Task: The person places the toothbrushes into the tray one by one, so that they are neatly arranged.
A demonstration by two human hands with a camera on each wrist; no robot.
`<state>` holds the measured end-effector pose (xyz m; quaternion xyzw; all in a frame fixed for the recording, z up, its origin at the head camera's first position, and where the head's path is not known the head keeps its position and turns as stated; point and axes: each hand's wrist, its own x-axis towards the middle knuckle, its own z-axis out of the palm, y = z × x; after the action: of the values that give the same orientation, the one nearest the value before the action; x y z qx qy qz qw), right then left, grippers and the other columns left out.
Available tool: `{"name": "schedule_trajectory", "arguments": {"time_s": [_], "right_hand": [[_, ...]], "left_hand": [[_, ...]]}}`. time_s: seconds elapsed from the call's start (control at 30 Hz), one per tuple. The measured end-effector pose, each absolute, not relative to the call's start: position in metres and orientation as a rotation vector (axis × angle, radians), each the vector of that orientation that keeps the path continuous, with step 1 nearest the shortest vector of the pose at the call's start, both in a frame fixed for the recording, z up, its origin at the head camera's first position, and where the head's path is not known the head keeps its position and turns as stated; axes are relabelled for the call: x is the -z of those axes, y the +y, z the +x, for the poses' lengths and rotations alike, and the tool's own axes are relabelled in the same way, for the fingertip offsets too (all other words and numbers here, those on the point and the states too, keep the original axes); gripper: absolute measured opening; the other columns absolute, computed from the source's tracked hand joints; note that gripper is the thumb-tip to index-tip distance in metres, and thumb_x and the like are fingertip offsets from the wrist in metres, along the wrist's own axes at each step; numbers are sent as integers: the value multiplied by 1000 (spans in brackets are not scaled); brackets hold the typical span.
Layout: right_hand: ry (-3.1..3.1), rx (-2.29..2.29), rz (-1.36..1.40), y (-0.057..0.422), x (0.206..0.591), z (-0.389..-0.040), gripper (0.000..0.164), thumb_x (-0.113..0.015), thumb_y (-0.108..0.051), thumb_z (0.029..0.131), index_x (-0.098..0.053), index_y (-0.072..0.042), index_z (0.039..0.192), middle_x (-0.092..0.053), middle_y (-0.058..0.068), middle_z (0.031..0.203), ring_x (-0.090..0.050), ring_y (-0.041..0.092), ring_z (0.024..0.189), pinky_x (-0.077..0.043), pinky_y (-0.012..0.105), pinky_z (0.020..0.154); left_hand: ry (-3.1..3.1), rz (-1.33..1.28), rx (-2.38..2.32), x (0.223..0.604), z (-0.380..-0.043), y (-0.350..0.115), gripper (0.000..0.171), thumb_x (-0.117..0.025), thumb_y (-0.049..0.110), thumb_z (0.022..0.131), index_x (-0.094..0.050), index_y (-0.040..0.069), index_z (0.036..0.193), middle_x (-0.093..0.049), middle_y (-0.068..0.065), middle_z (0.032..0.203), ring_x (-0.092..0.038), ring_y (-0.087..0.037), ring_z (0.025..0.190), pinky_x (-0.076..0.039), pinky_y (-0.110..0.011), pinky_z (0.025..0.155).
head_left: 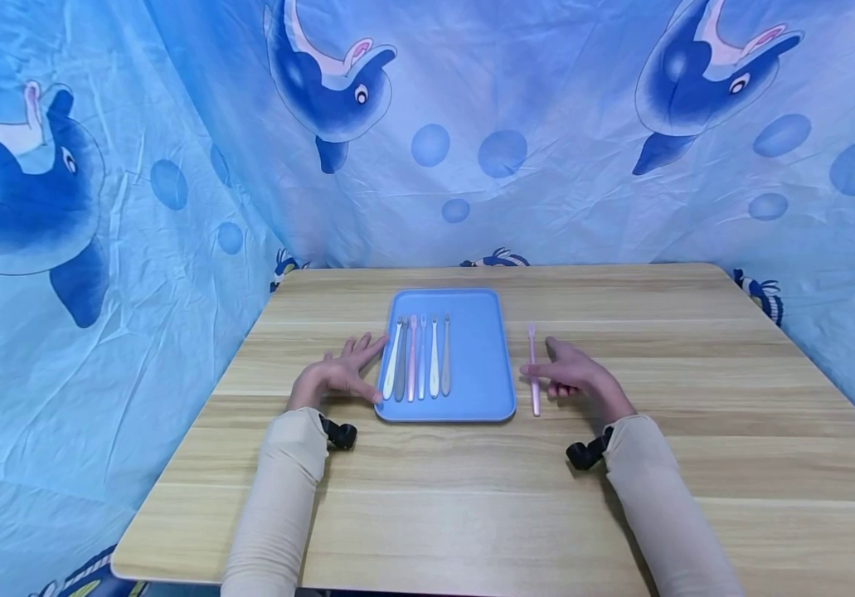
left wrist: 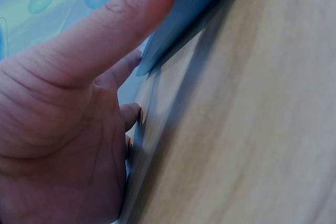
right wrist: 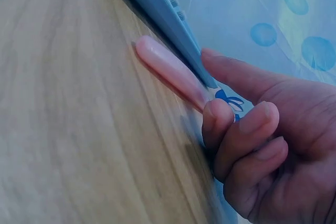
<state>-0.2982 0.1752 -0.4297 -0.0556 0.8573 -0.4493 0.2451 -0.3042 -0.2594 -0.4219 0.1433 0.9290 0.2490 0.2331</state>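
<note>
A blue tray (head_left: 478, 356) lies on the wooden table. On its left half several toothbrushes (head_left: 423, 356) in white, grey, pink and pale blue stand side by side, heads pointing away. My left hand (head_left: 341, 373) touches the tray's left rim, thumb and fingers spread; in the left wrist view its thumb meets the tray edge. To the right of the tray a pink toothbrush (head_left: 535, 398) lies on the table. Around it is my right hand (head_left: 576, 373), thumb reaching across and index finger on the far side, apart. The other fingers bend inward beside the pink handle (right wrist: 170, 69).
The wooden table (head_left: 434, 506) extends around the tray on all sides. Behind it and at the left hangs a blue curtain (head_left: 427, 224) with dolphin prints. A black wrist camera (head_left: 341, 433) is strapped to my left wrist, another (head_left: 586, 453) to my right.
</note>
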Motion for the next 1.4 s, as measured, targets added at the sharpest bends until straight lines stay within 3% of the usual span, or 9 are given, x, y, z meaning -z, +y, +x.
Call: {"name": "schedule_trajectory", "arguments": {"time_s": [0.4, 0.97, 1.4], "right_hand": [[2428, 1083, -128, 170, 430, -298, 114, -73, -42, 90, 8, -3, 160, -58, -3, 58, -47, 6, 46, -37, 20, 43], [2405, 1141, -166, 172, 433, -297, 96, -63, -29, 99, 7, -6, 161, -60, 0, 55, -52, 7, 42, -38, 19, 40], [2300, 1268, -289, 177, 430, -295, 91, -55, -21, 101, 12, 1, 158, -59, -2, 56, -52, 7, 44, -39, 20, 40]], "left_hand": [[2551, 396, -681, 422, -304, -259, 132, -87, 55, 67, -1, 27, 163, 16, -16, 169, 21, -45, 154, 14, -75, 116], [2541, 395, -697, 422, -304, -261, 130, -87, 52, 69, -1, 28, 163, 15, -15, 169, 22, -43, 154, 14, -74, 117], [2542, 392, -702, 423, -305, -260, 131, -88, 52, 67, -1, 27, 163, 16, -15, 169, 22, -43, 154, 15, -74, 116]]}}
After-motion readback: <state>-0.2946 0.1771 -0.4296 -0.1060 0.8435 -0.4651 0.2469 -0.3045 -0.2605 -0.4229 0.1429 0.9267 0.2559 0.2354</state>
